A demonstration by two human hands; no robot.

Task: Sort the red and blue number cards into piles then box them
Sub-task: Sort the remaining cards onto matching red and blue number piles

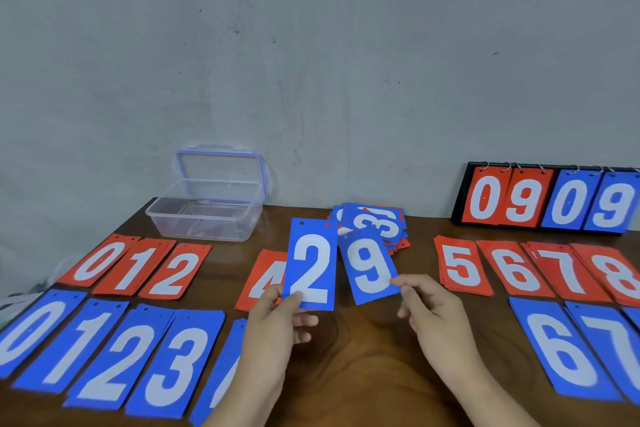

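Two cards lengthwise upright: blue 2 [311, 265] pinched by left fingers [294, 299], blue 9 [369, 265] by right fingers [403, 282].

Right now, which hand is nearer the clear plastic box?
Left. The left hand, pinching the blue 2 card, is to the right of the clear plastic box and closer to the camera; the right hand, pinching the blue 9 card, is farther right.

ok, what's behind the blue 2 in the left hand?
The red 4 card, its left part showing. The blue 2 card, pinched by the left hand, covers the rest.
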